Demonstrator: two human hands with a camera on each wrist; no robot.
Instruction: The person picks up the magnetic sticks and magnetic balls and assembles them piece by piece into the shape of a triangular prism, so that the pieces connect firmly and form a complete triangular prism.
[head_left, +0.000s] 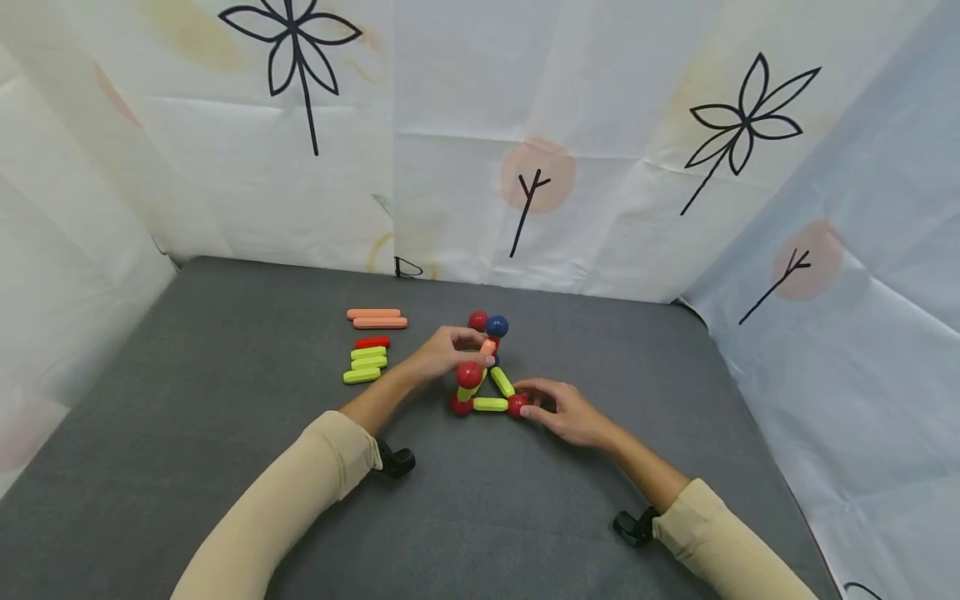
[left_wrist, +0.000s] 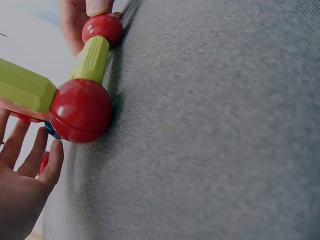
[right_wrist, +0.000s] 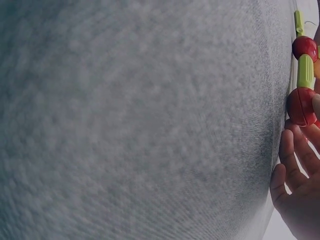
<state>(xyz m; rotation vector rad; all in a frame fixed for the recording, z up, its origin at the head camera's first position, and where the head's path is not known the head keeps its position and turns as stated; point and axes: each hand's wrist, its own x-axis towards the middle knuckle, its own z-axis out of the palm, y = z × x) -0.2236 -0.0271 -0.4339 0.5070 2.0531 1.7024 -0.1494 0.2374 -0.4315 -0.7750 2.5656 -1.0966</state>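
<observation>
A frame of balls and sticks stands on the grey table. Its base is a triangle of yellow-green sticks with two red balls in front and a dark blue ball behind. A higher red ball tops a short yellow-green stick, and a blue ball sits high at the back. Between these upper balls slants an orange stick, which my left hand grips from the left. At the front right corner, my right hand pinches a red ball between thumb and fingers.
Left of the frame lie two orange sticks, a red stick and several yellow-green sticks. Another red ball is behind the frame. Patterned white cloth hangs along the table's back and sides.
</observation>
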